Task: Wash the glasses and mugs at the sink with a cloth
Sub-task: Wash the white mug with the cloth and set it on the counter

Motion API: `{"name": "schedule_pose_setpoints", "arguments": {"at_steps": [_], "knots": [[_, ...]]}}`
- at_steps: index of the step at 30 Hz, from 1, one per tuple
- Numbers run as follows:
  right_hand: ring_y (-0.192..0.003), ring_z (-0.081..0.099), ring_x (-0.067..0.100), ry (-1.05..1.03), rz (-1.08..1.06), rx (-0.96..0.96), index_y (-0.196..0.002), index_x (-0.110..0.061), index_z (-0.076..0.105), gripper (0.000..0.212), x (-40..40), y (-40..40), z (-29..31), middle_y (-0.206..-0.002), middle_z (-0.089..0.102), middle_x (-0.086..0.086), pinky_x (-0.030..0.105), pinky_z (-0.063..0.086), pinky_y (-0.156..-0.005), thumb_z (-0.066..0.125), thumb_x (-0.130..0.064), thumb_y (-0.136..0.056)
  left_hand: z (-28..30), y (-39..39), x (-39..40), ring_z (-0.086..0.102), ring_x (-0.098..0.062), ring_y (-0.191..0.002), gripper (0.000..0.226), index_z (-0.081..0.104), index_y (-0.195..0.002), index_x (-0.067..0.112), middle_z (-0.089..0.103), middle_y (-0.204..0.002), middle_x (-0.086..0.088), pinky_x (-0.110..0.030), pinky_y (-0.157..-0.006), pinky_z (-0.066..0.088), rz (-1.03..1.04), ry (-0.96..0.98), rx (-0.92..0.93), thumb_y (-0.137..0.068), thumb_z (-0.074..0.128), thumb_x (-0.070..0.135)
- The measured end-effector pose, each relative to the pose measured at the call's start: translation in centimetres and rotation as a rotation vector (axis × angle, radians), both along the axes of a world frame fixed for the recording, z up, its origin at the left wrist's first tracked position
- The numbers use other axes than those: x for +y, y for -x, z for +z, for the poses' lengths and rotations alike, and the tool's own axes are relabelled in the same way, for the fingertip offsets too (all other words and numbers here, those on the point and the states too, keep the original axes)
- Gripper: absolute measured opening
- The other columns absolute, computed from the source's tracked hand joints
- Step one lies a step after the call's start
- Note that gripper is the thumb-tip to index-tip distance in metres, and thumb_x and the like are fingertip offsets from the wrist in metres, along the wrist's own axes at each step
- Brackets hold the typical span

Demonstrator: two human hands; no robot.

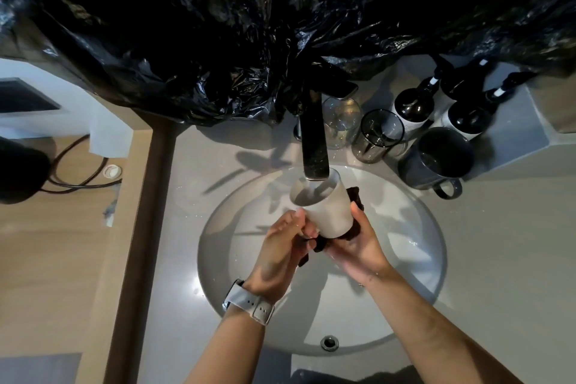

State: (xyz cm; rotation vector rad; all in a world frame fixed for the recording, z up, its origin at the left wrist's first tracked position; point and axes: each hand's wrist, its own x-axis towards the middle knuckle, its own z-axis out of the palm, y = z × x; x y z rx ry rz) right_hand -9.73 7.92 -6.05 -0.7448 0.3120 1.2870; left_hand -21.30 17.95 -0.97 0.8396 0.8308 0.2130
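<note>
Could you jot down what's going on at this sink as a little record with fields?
Activity: washing a white mug under the faucet
Left hand: grips the mug's base
Right hand: holds a dark cloth against the mug
Sink: round basin
Waiting on counter: clear glass, smoked glass, dark mug
Behind: two dark bottles

A white mug (324,206) is held tilted over the round sink (414,262), its mouth just under the dark faucet (314,140). The mug's left side is gripped by the left hand (280,252), on whose wrist a pale watch (249,302) is worn. A dark cloth (355,196) is pressed against the mug's right side by the right hand (358,243). On the far right counter, a clear glass (339,121), a smoked glass (377,134), a dark mug (436,159) and two dark pump bottles (442,106) are seen. Black plastic sheeting (249,25) is draped across the far side.
</note>
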Motion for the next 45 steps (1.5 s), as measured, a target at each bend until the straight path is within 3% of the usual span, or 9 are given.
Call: {"name": "schedule_pose_setpoints", "arguments": {"at_steps": [5, 9, 13, 17, 23, 27, 31, 38, 45], "knots": [[-0.106, 0.061, 0.029, 0.274, 0.121, -0.337, -0.122, -0.006, 0.061, 0.062, -1.2, -0.4, 0.6, -0.119, 0.063, 0.019, 0.037, 0.046, -0.094, 0.076, -0.045, -0.077, -0.9, 0.0, 1.2, 0.031, -0.011, -0.061, 0.038, 0.037, -0.067, 0.018, 0.033, -0.063, 0.004, -0.028, -0.062, 0.029, 0.053, -0.248, 0.084, -0.105, 0.044, 0.022], [-0.071, 0.061, 0.019, 0.621, 0.156, -0.700, -0.107, -0.021, 0.051, 0.041, -2.1, -1.1, 2.7, -0.085, 0.063, 0.003, 0.027, 0.054, -0.064, 0.078, -0.032, -0.079, -1.5, 0.5, 2.2, 0.038, -0.007, -0.058, 0.043, 0.038, -0.062, 0.015, 0.041, -0.063, 0.000, -0.020, -0.059, 0.033, -0.044, -0.498, 0.233, -0.103, 0.048, 0.022], [-0.087, 0.061, 0.010, 0.615, 0.204, -0.876, -0.110, -0.028, 0.045, 0.026, -2.0, -2.8, 5.6, -0.100, 0.062, -0.002, 0.025, 0.050, -0.072, 0.061, -0.036, -0.091, -2.4, 1.2, 2.7, 0.049, -0.012, -0.067, 0.042, 0.045, -0.063, 0.008, 0.052, -0.071, -0.016, -0.018, -0.065, 0.039, -0.118, -0.531, 0.212, -0.101, 0.051, 0.025], [-0.074, 0.063, 0.010, 0.444, 0.376, -1.020, -0.102, -0.027, 0.059, 0.024, -0.2, -4.3, 7.6, -0.086, 0.069, -0.003, 0.014, 0.049, -0.060, 0.058, -0.007, -0.088, -2.6, 1.2, 2.7, 0.053, -0.020, -0.073, 0.041, 0.051, -0.061, 0.007, 0.058, -0.072, -0.016, -0.026, -0.072, 0.040, -0.166, -0.578, 0.192, -0.091, 0.049, 0.036], [-0.112, 0.059, 0.013, 0.323, 0.828, -1.626, -0.125, -0.023, 0.064, 0.039, 2.9, -4.7, 6.2, -0.121, 0.064, 0.000, 0.021, 0.043, -0.099, 0.066, -0.013, -0.087, -1.9, 0.8, 2.6, 0.048, -0.008, -0.066, 0.044, 0.052, -0.061, 0.008, 0.054, -0.064, 0.005, -0.019, -0.066, 0.035, -0.259, -0.666, 0.195, -0.093, 0.051, 0.038], [-0.102, 0.060, 0.029, 0.414, 1.123, -1.886, -0.106, -0.012, 0.066, 0.021, 4.8, -4.6, 4.7, -0.110, 0.063, 0.009, 0.031, 0.044, -0.084, 0.060, -0.018, -0.086, -1.3, 0.4, 2.2, 0.049, -0.003, -0.065, 0.039, 0.052, -0.060, 0.016, 0.051, -0.066, 0.005, -0.012, -0.065, 0.035, -0.327, -0.809, 0.234, -0.099, 0.055, 0.020], [-0.092, 0.063, 0.031, 0.546, 0.883, -1.601, -0.092, -0.003, 0.066, 0.013, 5.7, -3.2, 3.3, -0.096, 0.065, 0.015, 0.023, 0.039, -0.071, 0.058, -0.010, -0.085, -2.1, 0.0, 1.7, 0.050, -0.004, -0.067, 0.037, 0.054, -0.063, 0.011, 0.051, -0.066, 0.004, -0.010, -0.067, 0.035, -0.312, -0.862, 0.216, -0.099, 0.056, 0.017], [-0.074, 0.062, 0.028, 0.505, 0.495, -0.193, -0.091, -0.005, 0.059, 0.023, 6.5, -2.9, 2.7, -0.087, 0.064, 0.016, 0.041, 0.054, -0.070, 0.044, -0.018, -0.102, -2.9, 0.0, 1.9, 0.047, -0.004, -0.072, 0.032, 0.052, -0.066, 0.020, 0.048, -0.068, 0.009, -0.011, -0.067, 0.035, -0.435, -1.037, 0.236, -0.098, 0.051, 0.026], [-0.074, 0.068, 0.016, 0.322, 0.661, -0.444, -0.099, -0.010, 0.066, 0.015, 4.4, -4.9, 2.9, -0.082, 0.072, 0.006, 0.024, 0.053, -0.057, 0.053, -0.004, -0.095, -3.4, 0.0, 4.2, 0.049, -0.004, -0.061, 0.039, 0.053, -0.059, 0.014, 0.053, -0.062, 0.001, -0.021, -0.064, 0.036, -0.308, -0.828, 0.350, -0.098, 0.056, 0.017]]}}
